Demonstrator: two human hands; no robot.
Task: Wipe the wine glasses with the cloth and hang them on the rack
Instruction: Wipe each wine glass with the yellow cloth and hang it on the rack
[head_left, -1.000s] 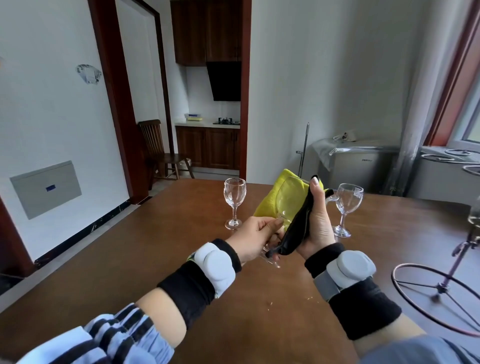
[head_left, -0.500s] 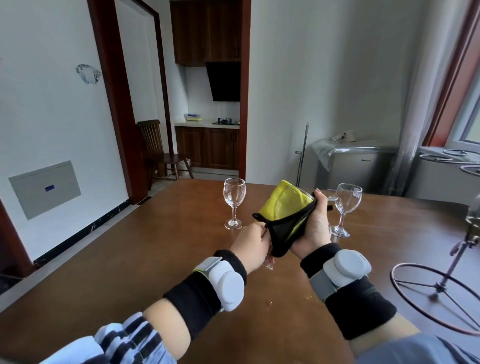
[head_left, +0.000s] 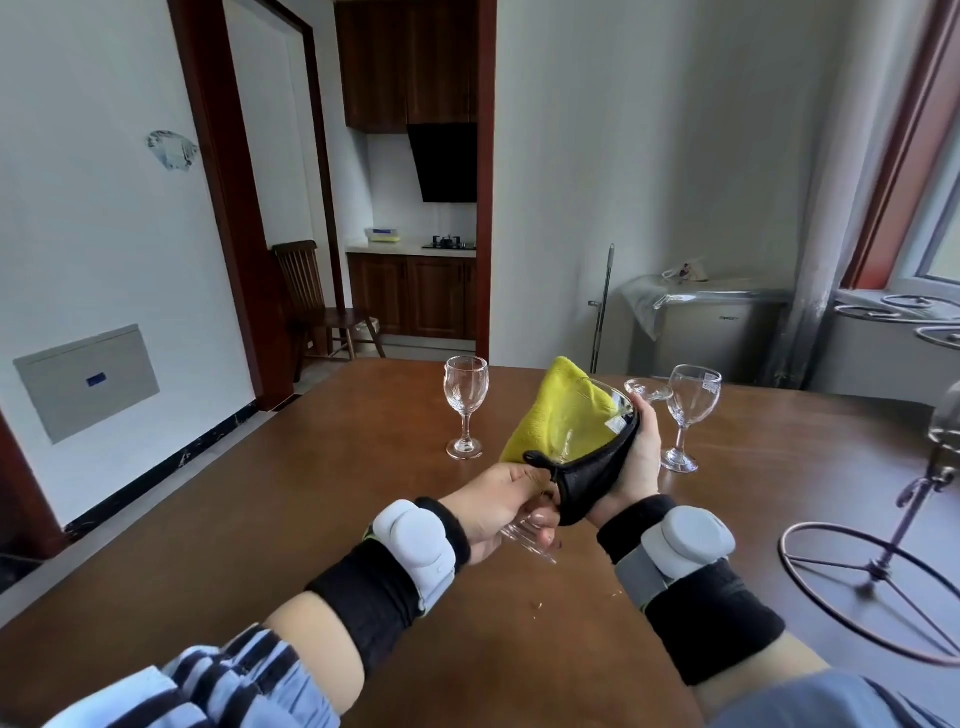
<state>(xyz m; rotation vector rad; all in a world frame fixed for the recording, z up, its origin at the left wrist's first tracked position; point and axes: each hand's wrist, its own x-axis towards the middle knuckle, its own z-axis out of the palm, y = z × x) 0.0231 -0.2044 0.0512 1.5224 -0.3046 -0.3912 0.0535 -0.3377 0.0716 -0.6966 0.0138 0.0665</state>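
Over the brown table (head_left: 249, 519) I hold a wine glass (head_left: 525, 538) on its side. My left hand (head_left: 496, 506) grips its stem and foot. Around the bowl my right hand (head_left: 641, 460) holds the yellow and black cloth (head_left: 563, 418); the yellow side fills the bowl and the black side lies against my palm. Two more wine glasses stand upright beyond my hands, one on the left (head_left: 466, 405) and one on the right (head_left: 693, 410). The wire rack (head_left: 878, 569) stands at the right with its ring base on the table.
A round glass foot (head_left: 647, 389) shows just behind my right fingers. A glass bowl (head_left: 946, 431) sits at the frame's right edge by the rack's post. Beyond the table are a covered appliance (head_left: 711, 332), a mop handle and a wooden chair (head_left: 317, 306).
My right hand has turned the cloth round the bowl, and the black side has swung down under the glass. My left hand has shifted slightly on the stem.
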